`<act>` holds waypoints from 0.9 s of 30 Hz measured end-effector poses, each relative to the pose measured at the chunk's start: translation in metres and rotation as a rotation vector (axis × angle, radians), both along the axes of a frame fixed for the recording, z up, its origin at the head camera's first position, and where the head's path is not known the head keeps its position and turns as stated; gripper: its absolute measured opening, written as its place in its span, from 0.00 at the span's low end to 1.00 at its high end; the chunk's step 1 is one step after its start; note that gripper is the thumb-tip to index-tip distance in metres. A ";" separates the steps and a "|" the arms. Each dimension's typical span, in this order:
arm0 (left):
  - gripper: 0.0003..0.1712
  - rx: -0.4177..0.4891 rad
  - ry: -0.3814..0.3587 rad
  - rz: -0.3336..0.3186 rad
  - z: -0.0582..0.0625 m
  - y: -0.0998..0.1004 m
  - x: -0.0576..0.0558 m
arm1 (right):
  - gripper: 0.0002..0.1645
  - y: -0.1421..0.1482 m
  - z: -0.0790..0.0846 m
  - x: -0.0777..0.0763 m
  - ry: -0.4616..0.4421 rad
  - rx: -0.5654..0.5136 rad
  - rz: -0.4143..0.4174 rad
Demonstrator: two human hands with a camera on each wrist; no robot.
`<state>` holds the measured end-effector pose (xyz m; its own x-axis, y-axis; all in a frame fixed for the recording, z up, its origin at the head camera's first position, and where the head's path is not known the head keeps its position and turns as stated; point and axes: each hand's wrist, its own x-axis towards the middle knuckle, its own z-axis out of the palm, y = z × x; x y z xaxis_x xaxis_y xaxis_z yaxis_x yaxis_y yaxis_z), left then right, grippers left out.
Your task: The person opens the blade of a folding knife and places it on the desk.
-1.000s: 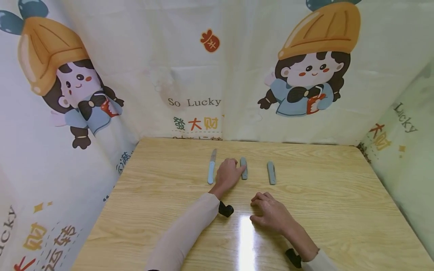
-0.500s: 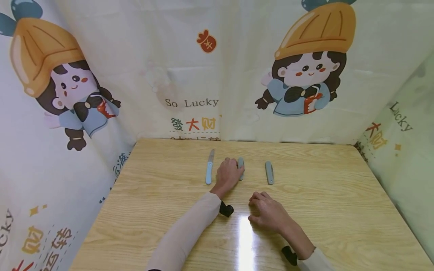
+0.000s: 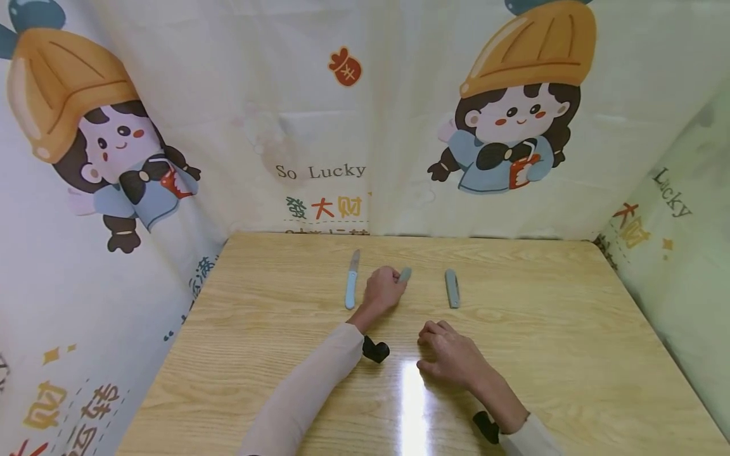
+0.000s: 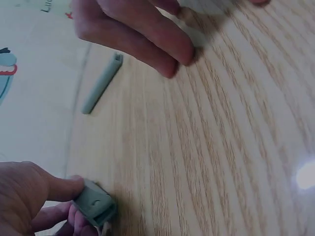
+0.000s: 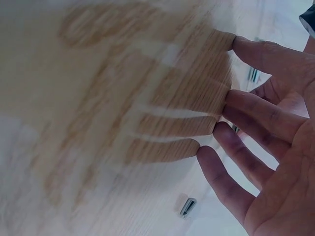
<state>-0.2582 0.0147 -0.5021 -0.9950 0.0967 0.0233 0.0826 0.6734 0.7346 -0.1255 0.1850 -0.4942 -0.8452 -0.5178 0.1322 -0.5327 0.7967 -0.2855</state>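
My left hand [image 3: 383, 290] grips a grey-green folding knife [image 3: 405, 274] by its lower part. In the left wrist view the thumb presses on this knife [image 4: 96, 202], whose slotted end faces the camera. Left of that hand lies a light-blue knife [image 3: 352, 282] with its blade out, pointing to the back. A second grey-green folding knife [image 3: 452, 289], folded, lies on the table to the right. My right hand [image 3: 453, 354] rests in front of it with loosely bent, spread fingers. In the right wrist view its fingertips [image 5: 205, 153] touch the tabletop and hold nothing.
The wooden table [image 3: 542, 329] ends at a cream printed curtain [image 3: 399, 126] behind, with curtain at both sides too. Black wrist straps [image 3: 376, 349] sit on both wrists. A bright glare strip [image 3: 414, 405] shows on the near tabletop.
The left hand has closed round the middle folding knife and tilted it, its top now leaning right. The right hand stays put. The head view has shifted slightly.
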 end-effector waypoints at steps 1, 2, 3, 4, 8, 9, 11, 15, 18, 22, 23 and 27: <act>0.06 0.018 -0.009 -0.002 0.001 -0.001 0.000 | 0.15 0.000 0.000 0.000 0.002 -0.003 -0.001; 0.06 0.038 -0.019 -0.003 0.000 -0.002 0.000 | 0.15 -0.001 0.000 0.000 0.004 -0.003 -0.002; 0.06 0.059 -0.029 -0.003 0.001 -0.003 0.000 | 0.15 -0.001 0.000 0.000 0.006 -0.005 -0.004; 0.06 0.078 -0.029 -0.003 0.003 -0.004 0.002 | 0.15 -0.001 0.000 0.000 0.007 -0.007 -0.007; 0.08 0.193 -0.101 0.003 0.013 -0.009 0.006 | 0.15 -0.001 -0.001 0.001 0.003 -0.008 -0.008; 0.09 0.223 -0.124 0.004 0.018 -0.010 0.008 | 0.15 -0.001 -0.001 0.001 0.001 -0.008 -0.008; 0.11 0.276 -0.174 0.006 0.021 -0.011 0.010 | 0.15 -0.001 -0.001 0.001 -0.002 -0.005 -0.007; 0.12 0.305 -0.199 0.001 0.026 -0.014 0.014 | 0.15 0.000 0.000 0.001 -0.004 -0.004 -0.006; 0.12 0.297 -0.198 -0.024 0.029 -0.018 0.019 | 0.15 0.001 -0.001 0.001 -0.003 -0.009 0.002; 0.12 0.323 -0.201 -0.074 0.033 -0.024 0.029 | 0.15 0.001 -0.001 0.000 -0.022 -0.026 0.019; 0.12 0.333 -0.204 -0.086 0.034 -0.025 0.032 | 0.14 0.001 -0.001 0.000 -0.038 -0.038 0.020; 0.12 0.393 -0.219 -0.126 0.038 -0.029 0.042 | 0.10 0.004 0.002 -0.004 -0.151 -0.161 -0.046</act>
